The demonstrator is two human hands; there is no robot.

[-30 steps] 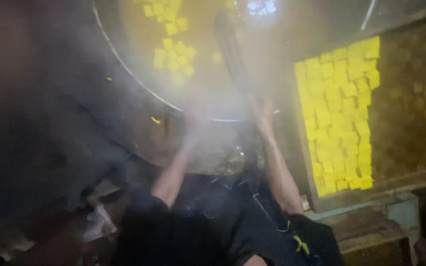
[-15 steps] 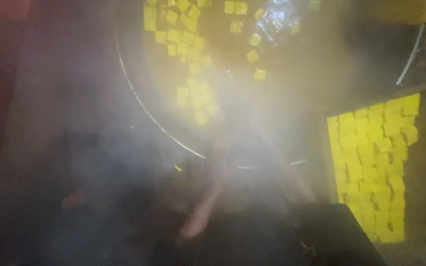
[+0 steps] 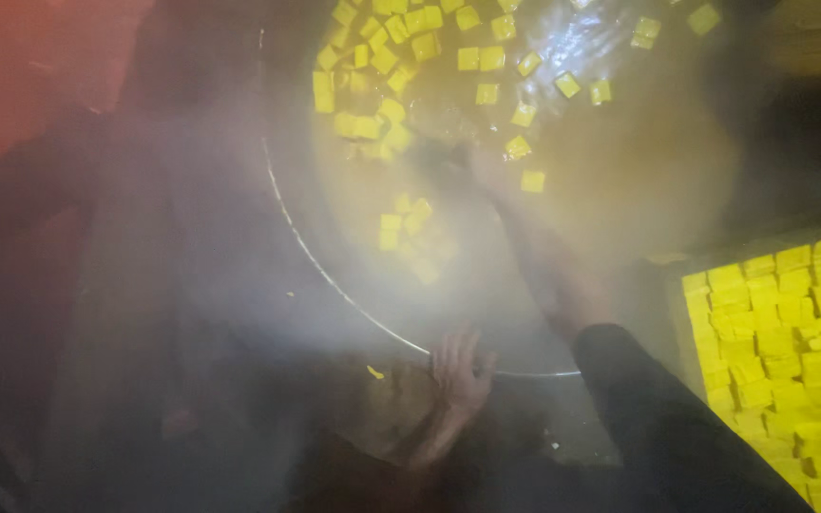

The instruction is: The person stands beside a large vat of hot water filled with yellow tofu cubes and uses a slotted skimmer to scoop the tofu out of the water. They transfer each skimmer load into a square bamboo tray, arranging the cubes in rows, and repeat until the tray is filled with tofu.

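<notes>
A wide metal wok [image 3: 334, 285] holds hot liquid with several yellow cubes [image 3: 410, 223] floating in it, under thick steam. My right hand [image 3: 486, 171] reaches out over the liquid, its dark-sleeved arm stretched from the lower right. It seems closed on a stirring tool [image 3: 441, 122] whose round end shows faintly among the cubes. My left hand [image 3: 458, 372] rests on the wok's near rim with fingers spread and holds nothing.
A tray [image 3: 677, 285] packed with rows of yellow cubes [image 3: 791, 361] stands at the right, next to the wok. A loose yellow scrap [image 3: 374, 372] lies on the dark surface by the rim. Steam hides the left side.
The view has moved closer over the wok. My right arm has stretched farther out above the liquid, and my left hand has come down onto the rim.
</notes>
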